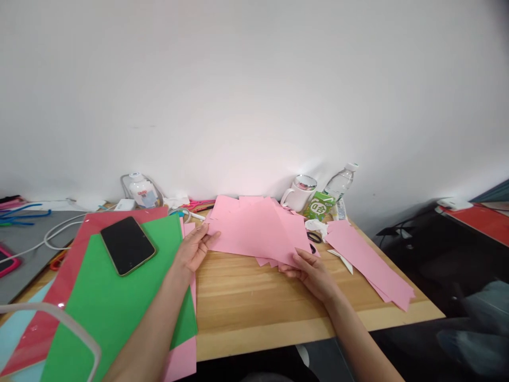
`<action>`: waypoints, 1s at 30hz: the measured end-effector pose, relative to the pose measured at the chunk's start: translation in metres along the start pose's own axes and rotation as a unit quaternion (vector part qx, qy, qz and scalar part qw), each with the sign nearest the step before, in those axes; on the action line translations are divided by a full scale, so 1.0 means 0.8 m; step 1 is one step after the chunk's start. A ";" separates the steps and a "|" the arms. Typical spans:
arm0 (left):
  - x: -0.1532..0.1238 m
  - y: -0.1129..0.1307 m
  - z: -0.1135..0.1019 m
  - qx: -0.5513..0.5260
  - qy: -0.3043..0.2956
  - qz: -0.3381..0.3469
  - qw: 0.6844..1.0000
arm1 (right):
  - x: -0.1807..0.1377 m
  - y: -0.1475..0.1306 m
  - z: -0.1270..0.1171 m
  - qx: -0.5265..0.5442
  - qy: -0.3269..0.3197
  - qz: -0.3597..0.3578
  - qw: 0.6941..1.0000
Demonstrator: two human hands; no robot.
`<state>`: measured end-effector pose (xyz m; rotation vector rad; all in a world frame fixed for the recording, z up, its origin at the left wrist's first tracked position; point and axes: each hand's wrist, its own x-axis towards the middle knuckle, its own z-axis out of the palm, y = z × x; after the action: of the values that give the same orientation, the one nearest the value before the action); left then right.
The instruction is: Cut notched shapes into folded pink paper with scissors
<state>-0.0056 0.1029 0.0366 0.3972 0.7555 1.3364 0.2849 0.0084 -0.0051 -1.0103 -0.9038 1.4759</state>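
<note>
A sheet of pink paper [250, 228] spans the space between my two hands, over the wooden table. My left hand [194, 245] pinches its left edge between thumb and fingers. At the lower right corner, my right hand [312, 270] grips the sheet, thumb on top and fingers beneath. More pink pieces lie behind and under the held sheet, partly hidden by it. Black-handled scissors [314, 237] show just beyond its right edge. Further right rests a stack of long pink paper strips [369, 265].
On the left, a black phone [127, 245] lies on green paper [119, 313]. Along the wall stand a white bottle [143, 191], a white mug [299, 194], a green carton [319, 206] and a clear water bottle [341, 181]. A white cable [75, 323] curves across the lower left.
</note>
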 end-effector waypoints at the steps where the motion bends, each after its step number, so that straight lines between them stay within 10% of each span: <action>1: 0.000 0.000 0.000 0.002 0.000 -0.001 1.000 | 0.000 0.001 -0.002 0.003 0.001 0.000 1.000; 15: -0.015 -0.010 0.015 0.073 -0.047 -0.036 0.996 | -0.014 -0.011 0.006 -0.159 -0.044 -0.015 0.986; 24: -0.031 -0.011 0.017 0.169 -0.138 -0.102 0.970 | -0.031 -0.050 0.041 -0.504 -0.093 0.021 0.858; 30: -0.034 -0.012 0.009 0.207 -0.147 -0.149 0.956 | -0.020 -0.042 0.065 -0.233 -0.078 0.029 0.969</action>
<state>0.0051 0.0762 0.0427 0.7648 0.8069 0.8070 0.2491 -0.0041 0.0462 -1.2800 -1.3886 1.4373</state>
